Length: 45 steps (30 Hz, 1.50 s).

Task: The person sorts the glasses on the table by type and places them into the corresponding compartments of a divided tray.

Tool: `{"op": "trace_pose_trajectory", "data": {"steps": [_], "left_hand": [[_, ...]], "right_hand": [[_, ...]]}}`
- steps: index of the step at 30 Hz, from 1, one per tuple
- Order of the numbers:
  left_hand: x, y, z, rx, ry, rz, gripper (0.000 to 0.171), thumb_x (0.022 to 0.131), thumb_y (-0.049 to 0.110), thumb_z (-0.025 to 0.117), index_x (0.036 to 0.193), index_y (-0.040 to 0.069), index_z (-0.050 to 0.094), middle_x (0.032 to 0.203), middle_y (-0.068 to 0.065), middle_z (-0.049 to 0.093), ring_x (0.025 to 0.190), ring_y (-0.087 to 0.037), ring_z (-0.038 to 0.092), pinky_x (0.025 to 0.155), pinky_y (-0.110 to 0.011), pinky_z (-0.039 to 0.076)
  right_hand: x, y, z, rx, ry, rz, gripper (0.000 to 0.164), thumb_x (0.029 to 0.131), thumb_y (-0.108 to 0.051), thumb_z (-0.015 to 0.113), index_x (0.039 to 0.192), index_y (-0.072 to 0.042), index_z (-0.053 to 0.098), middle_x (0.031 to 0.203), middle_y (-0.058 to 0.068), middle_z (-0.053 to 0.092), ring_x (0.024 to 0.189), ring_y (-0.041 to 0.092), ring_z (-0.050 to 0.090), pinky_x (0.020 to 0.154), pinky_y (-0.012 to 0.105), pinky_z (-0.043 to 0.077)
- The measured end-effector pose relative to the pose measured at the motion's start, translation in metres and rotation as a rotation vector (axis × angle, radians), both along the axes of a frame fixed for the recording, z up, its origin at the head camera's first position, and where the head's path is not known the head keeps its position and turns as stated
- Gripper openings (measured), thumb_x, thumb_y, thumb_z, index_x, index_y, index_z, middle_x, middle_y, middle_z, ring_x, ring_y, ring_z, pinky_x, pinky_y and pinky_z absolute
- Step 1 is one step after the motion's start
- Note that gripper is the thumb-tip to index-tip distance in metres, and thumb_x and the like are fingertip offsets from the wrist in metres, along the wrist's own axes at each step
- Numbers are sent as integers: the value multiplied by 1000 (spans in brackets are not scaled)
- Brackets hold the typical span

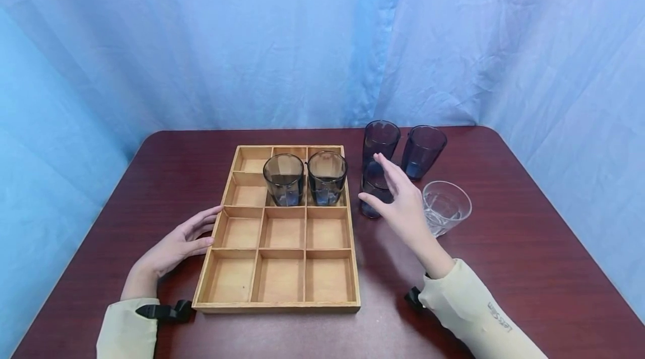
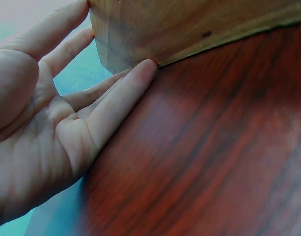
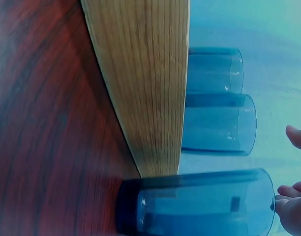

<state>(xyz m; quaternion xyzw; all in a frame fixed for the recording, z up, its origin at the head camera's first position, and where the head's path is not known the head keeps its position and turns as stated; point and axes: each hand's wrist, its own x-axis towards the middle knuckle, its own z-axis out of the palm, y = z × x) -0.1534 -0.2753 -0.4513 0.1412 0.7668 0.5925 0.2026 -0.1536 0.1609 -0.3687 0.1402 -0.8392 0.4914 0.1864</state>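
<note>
My left hand (image 1: pixel 173 244) rests against the left side of a wooden compartment tray (image 1: pixel 277 307), its fingers nearly straight and touching the wall. Two smoky tumblers, a left one (image 1: pixel 284 180) and a right one (image 1: pixel 327 180), stand side by side in the tray's second row from the back. My right hand (image 1: pixel 403 208) is raised beside a dark tumbler (image 1: pixel 370 206) right of the tray, thumb and fingers spread apart around its upper part. In the right wrist view the fingertips (image 3: pixel 288 206) are right at this tumbler's rim; the hand partly hides it in the head view.
Behind the right hand stand two more dark tumblers, one at the back (image 1: pixel 381 138) and one farther right (image 1: pixel 425 149). A clear glass (image 1: pixel 445 208) stands right of the hand, partly behind the wrist. Blue curtains (image 1: pixel 282 40) hang around the dark red table (image 1: pixel 514 224).
</note>
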Motion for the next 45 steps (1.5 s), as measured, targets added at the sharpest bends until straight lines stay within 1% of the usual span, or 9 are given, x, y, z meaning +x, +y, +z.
{"op": "trace_pose_trajectory", "data": {"steps": [5, 7, 11, 16, 18, 24, 29, 37, 45], "left_hand": [[0, 0, -1, 2, -1, 1, 68, 97, 15, 58, 155, 12, 21, 151, -26, 26, 114, 10, 50, 87, -23, 53], [0, 1, -1, 1, -2, 2, 68, 97, 15, 58, 155, 12, 22, 151, -25, 27, 114, 10, 50, 86, -23, 53], [1, 1, 0, 0, -2, 2, 68, 97, 15, 58, 155, 12, 21, 151, -25, 26, 114, 10, 50, 86, -23, 53], [0, 0, -1, 0, -3, 4, 68, 98, 14, 57, 155, 12, 21, 152, -24, 26, 114, 10, 50, 87, -24, 53], [0, -1, -1, -1, -3, 4, 68, 97, 14, 57, 155, 12, 21, 152, -24, 26, 114, 10, 50, 87, -24, 53], [-1, -1, -2, -7, -3, 5, 68, 97, 15, 58, 155, 14, 22, 153, -24, 26, 114, 11, 49, 87, -23, 53], [-1, -1, -2, -8, -2, 2, 68, 97, 15, 58, 155, 13, 22, 153, -24, 26, 114, 11, 49, 88, -24, 52], [-1, -1, -3, -19, -2, 9, 69, 97, 17, 59, 155, 14, 22, 154, -23, 25, 114, 12, 49, 87, -24, 53], [-1, -1, -2, -19, 1, 12, 69, 97, 16, 59, 155, 13, 22, 154, -24, 25, 114, 12, 49, 87, -24, 53]], "right_hand": [[-1, 8, -1, 59, 45, -79, 80, 76, -6, 81, 147, -7, 42, 147, 12, 48, 139, 24, 42, 107, 9, 30], [-1, 10, -1, 74, 41, -108, 80, 77, -9, 81, 147, -6, 42, 147, 12, 47, 139, 25, 42, 109, 15, 33], [-2, 16, -1, 102, 12, -168, 80, 77, -14, 82, 146, -6, 43, 147, 11, 48, 139, 26, 41, 110, 36, 37], [-2, 20, -3, 148, -82, -224, 85, 79, -23, 81, 149, -8, 37, 151, 12, 43, 144, 30, 33, 114, 51, 30], [-3, 21, -5, 141, -129, -225, 87, 80, -24, 80, 151, -7, 33, 153, 13, 39, 145, 30, 31, 115, 50, 28], [-5, 21, -9, 49, -238, -195, 92, 81, -23, 79, 153, -3, 25, 156, 13, 34, 146, 26, 28, 116, 40, 30], [-8, 23, -12, 11, -306, -192, 91, 82, -24, 78, 153, -4, 24, 156, 12, 35, 146, 25, 29, 117, 41, 29], [-13, 23, -19, -246, -358, -94, 92, 84, -8, 75, 154, -2, 16, 154, 15, 36, 147, 19, 27, 119, 36, 24], [-14, 26, -20, -185, -365, -103, 86, 84, -12, 75, 152, -5, 24, 154, 15, 36, 143, 26, 35, 113, 43, 34]]}}
